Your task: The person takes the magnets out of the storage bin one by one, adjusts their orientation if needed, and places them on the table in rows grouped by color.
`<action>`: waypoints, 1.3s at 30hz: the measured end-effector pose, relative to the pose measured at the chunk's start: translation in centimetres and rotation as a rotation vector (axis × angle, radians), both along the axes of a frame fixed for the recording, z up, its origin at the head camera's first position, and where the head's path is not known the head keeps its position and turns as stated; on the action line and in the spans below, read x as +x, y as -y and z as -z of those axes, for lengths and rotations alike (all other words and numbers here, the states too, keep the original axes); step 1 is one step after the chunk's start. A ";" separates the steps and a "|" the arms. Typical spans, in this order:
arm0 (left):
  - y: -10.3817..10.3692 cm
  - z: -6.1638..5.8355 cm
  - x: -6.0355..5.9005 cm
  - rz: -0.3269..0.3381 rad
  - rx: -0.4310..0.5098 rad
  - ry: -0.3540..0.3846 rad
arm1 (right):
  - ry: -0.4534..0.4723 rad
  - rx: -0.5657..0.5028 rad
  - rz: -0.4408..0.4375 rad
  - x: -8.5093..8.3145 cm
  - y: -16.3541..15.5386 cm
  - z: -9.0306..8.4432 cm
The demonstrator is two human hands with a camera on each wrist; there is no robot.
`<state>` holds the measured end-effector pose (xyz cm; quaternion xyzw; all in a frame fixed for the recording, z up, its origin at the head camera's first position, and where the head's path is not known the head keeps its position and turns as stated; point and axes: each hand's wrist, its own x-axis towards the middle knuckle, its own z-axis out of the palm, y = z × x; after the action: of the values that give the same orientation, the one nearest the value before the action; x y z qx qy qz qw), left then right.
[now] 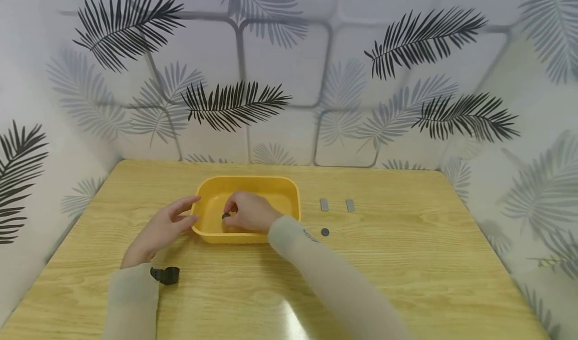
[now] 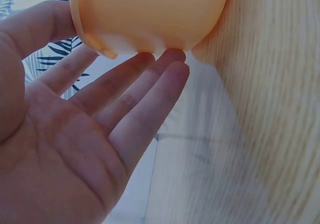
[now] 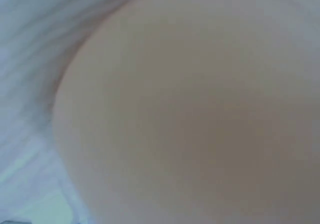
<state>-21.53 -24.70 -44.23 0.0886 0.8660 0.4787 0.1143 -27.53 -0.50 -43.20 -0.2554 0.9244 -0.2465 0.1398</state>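
A yellow plastic bin [image 1: 246, 238] stands on the table, its opening facing up. My right hand [image 1: 253, 211] reaches inside it and pinches a small dark round disc [image 1: 226, 215] between thumb and fingertips. At the bin's left end, my left hand [image 1: 164, 227] touches the outer wall with extended fingers. The left wrist view shows those fingers [image 2: 145, 108] against the outside of the bin [image 2: 150, 18]. In the right wrist view, a blurred, skin-toned surface fills most of the picture, and the disc cannot be seen there.
Right of the bin lie two small grey rectangular pieces, a left one [image 1: 324, 204] and a right one [image 1: 350, 205]. Nearer me is another dark round disc [image 1: 325, 232]. The wooden table [image 1: 406, 260] meets a leaf-patterned backdrop [image 1: 280, 139] at its far edge.
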 end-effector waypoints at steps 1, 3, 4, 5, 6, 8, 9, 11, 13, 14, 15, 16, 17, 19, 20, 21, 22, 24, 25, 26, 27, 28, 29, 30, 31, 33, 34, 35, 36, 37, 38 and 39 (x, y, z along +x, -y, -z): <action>0.0 0.0 0.0 -0.002 0.001 0.001 | -0.007 -0.010 -0.003 0.0 -0.3 -0.2; -0.1 -0.1 0.0 -0.003 0.002 0.004 | -0.023 -0.035 -0.004 0.2 -0.9 -0.4; -0.2 -0.1 0.0 -0.004 0.002 0.006 | -0.027 -0.053 -0.002 0.2 -1.2 -0.6; -0.2 -0.1 0.0 -0.005 0.005 0.007 | -0.029 -0.074 0.001 0.3 -1.6 -0.7; -0.3 -0.2 0.0 -0.004 0.005 0.006 | -0.028 -0.093 0.007 0.4 -1.9 -0.9; -0.5 -0.2 0.0 0.000 0.007 0.003 | -0.019 -0.136 0.018 0.7 -2.7 -1.2; -0.5 -0.2 0.0 0.001 0.008 -0.001 | -0.010 -0.160 0.027 0.8 -3.0 -1.3; -0.5 -0.1 0.0 0.005 0.005 -0.010 | 0.002 -0.210 0.036 1.1 -3.7 -1.6; -0.4 0.0 0.0 0.006 -0.001 -0.017 | 0.004 -0.257 0.036 1.3 -4.4 -1.8; -0.3 0.0 0.0 0.005 -0.005 -0.021 | 0.001 -0.276 0.034 1.4 -4.7 -1.9; -0.2 0.0 0.0 0.003 -0.010 -0.022 | 0.000 -0.294 0.033 1.4 -5.0 -1.9; -0.2 0.0 0.0 0.001 -0.011 -0.022 | -0.001 -0.310 0.031 1.5 -5.2 -2.0; -0.1 0.0 0.0 0.000 -0.011 -0.022 | -0.001 -0.323 0.031 1.6 -5.5 -2.0; 0.0 0.0 0.0 0.002 -0.010 -0.018 | 0.008 -0.340 0.040 1.7 -5.9 -2.1; 0.0 0.0 0.0 0.002 -0.012 -0.017 | 0.012 -0.345 0.048 1.8 -6.1 -2.2; 0.0 0.0 0.0 0.002 -0.009 -0.015 | 0.017 -0.345 0.057 1.8 -6.3 -2.2; 0.0 0.0 0.1 0.002 -0.006 -0.014 | 0.017 -0.346 0.064 1.9 -6.5 -2.2; 0.0 0.0 0.1 0.002 -0.002 -0.014 | 0.012 -0.346 0.077 1.9 -6.8 -2.3; 0.0 0.0 0.1 0.002 0.002 -0.014 | 0.005 -0.344 0.081 1.9 -7.0 -2.3; 0.0 0.0 0.1 0.001 0.005 -0.014 | 0.001 -0.347 0.084 1.9 -7.1 -2.3; 0.0 0.0 0.1 -0.001 0.006 -0.016 | -0.007 -0.346 0.087 1.9 -7.3 -2.3; 0.0 0.0 0.1 -0.001 0.008 -0.017 | -0.019 -0.348 0.088 1.9 -7.5 -2.3; 0.0 0.0 0.1 0.000 0.013 -0.016 | -0.030 -0.351 0.088 1.9 -7.7 -2.3; 0.0 0.0 0.2 0.001 0.018 -0.015 | -0.040 -0.351 0.089 2.0 -8.0 -2.3; 0.0 0.0 0.2 0.003 0.020 -0.015 | -0.052 -0.353 0.090 2.0 -8.2 -2.2; -0.1 0.0 0.1 0.005 0.022 -0.014 | -0.073 -0.352 0.095 2.1 -8.8 -2.1; -0.1 0.0 0.1 0.008 0.027 -0.014 | -0.080 -0.356 0.097 2.2 -9.1 -2.1; -0.1 0.0 0.1 0.011 0.025 -0.015 | -0.086 -0.358 0.101 2.2 -9.4 -2.0; -0.1 0.1 0.1 0.010 0.019 -0.015 | -0.091 -0.357 0.105 2.3 -9.7 -2.0; -0.1 0.1 0.1 0.009 0.012 -0.016 | -0.095 -0.356 0.110 2.3 -10.0 -1.9; -0.1 0.1 0.0 0.009 0.007 -0.015 | -0.101 -0.356 0.113 2.3 -10.3 -1.9; -0.1 0.0 0.0 0.010 0.002 -0.014 | -0.103 -0.359 0.116 2.3 -10.5 -1.9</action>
<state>-21.48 -24.63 -44.27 0.0966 0.8657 0.4785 0.1107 -25.20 10.04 -41.31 -0.2346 0.8847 -0.4016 0.0300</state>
